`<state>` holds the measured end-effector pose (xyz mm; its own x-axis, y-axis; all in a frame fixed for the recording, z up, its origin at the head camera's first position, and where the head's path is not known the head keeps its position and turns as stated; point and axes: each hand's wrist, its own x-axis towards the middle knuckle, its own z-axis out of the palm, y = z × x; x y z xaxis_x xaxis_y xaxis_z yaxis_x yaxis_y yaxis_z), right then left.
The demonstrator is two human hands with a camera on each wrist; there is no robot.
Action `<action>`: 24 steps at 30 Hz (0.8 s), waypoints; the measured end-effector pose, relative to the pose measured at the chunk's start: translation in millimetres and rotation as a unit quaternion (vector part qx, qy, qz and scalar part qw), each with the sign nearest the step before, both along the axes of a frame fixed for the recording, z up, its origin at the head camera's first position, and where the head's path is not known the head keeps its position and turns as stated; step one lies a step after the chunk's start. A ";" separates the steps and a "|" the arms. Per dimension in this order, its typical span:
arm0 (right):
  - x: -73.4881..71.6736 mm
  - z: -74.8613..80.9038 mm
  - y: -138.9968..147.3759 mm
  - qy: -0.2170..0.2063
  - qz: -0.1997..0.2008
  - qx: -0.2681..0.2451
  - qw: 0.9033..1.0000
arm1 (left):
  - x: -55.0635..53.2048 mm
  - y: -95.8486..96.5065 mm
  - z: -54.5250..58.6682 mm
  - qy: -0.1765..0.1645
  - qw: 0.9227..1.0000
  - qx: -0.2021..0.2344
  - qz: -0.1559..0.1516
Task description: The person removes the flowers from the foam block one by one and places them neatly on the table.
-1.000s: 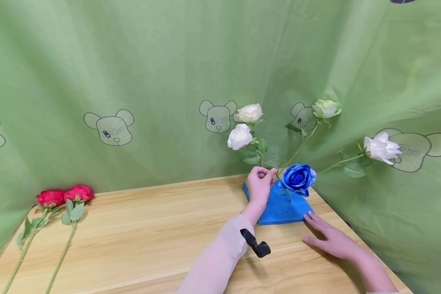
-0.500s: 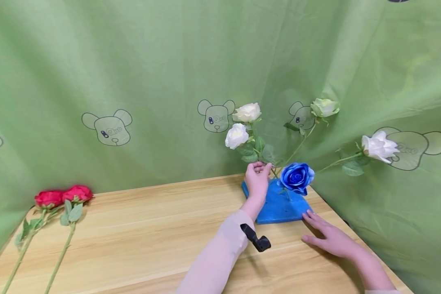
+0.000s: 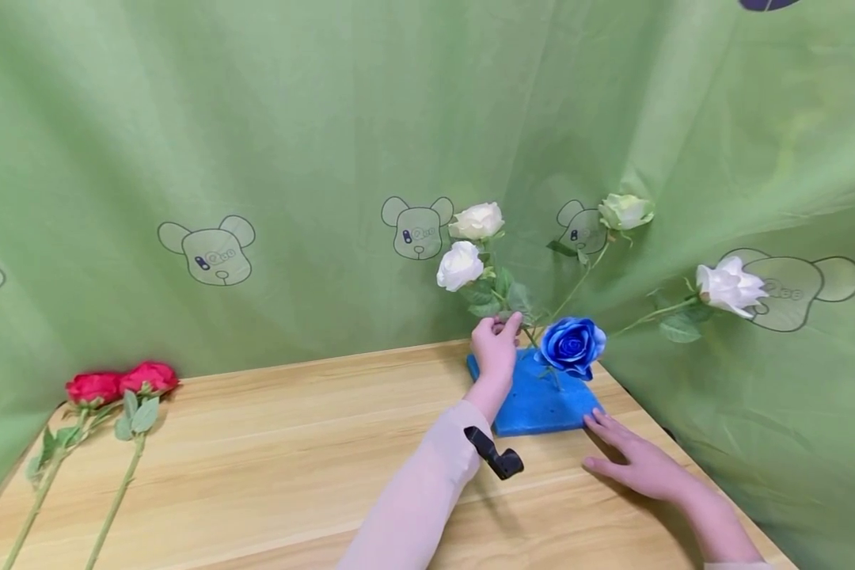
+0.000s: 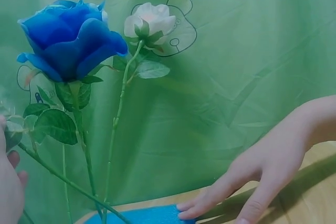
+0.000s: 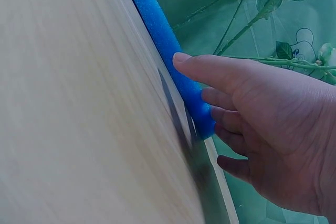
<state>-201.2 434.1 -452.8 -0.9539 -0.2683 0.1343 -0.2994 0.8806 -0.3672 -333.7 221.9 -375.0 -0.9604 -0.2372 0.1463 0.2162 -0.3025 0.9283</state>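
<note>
My left hand (image 3: pixel 494 348) pinches a stem of a white rose (image 3: pixel 460 266) just below its leaves; a second white rose (image 3: pixel 479 221) rises right behind, and which bloom the stem carries is hard to tell. In the left wrist view that stem (image 4: pixel 63 178) slants down towards the blue foam block (image 3: pixel 541 412). A blue rose (image 3: pixel 573 347) stands in the block in front. Leaning out to the right are a greenish-white rose (image 3: pixel 625 211) and another white rose (image 3: pixel 731 286). With fingers extended, my right hand (image 3: pixel 641 459) touches the block's near right corner.
Two red roses (image 3: pixel 150 378) lie on the wooden table (image 3: pixel 292 459) at the left. A green curtain (image 3: pixel 313 158) with bear drawings hangs behind and to the right, close to the blooms. A black camera mount (image 3: pixel 495 454) sits on my left sleeve.
My left hand has shifted slightly left, and the stem it pinches leans further left. The right hand stays at the foam block's corner.
</note>
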 end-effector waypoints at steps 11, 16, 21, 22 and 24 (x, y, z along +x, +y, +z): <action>1.7 -2.0 2.8 0.009 0.003 0.005 1.000 | -1.9 0.0 -6.0 0.002 1.000 -0.001 0.011; 2.0 0.1 1.0 0.010 0.005 -0.002 1.000 | -1.4 -2.3 -2.6 0.012 1.000 -0.020 0.018; -1.4 2.4 -2.3 0.009 -0.001 -0.002 1.000 | -1.4 -4.8 1.8 0.017 0.999 -0.027 0.018; -2.0 2.5 -2.9 0.013 0.001 0.002 1.000 | -1.7 -5.2 2.3 0.016 0.999 -0.025 0.016; -3.0 2.4 -4.0 0.017 0.002 0.008 1.000 | -2.7 -6.2 2.9 0.013 1.000 -0.022 0.014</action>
<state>-204.2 430.1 -450.3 -0.9478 -0.2742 0.1628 -0.3148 0.8856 -0.3416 -336.4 215.8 -372.0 -0.9491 -0.2564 0.1828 0.2489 -0.2555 0.9342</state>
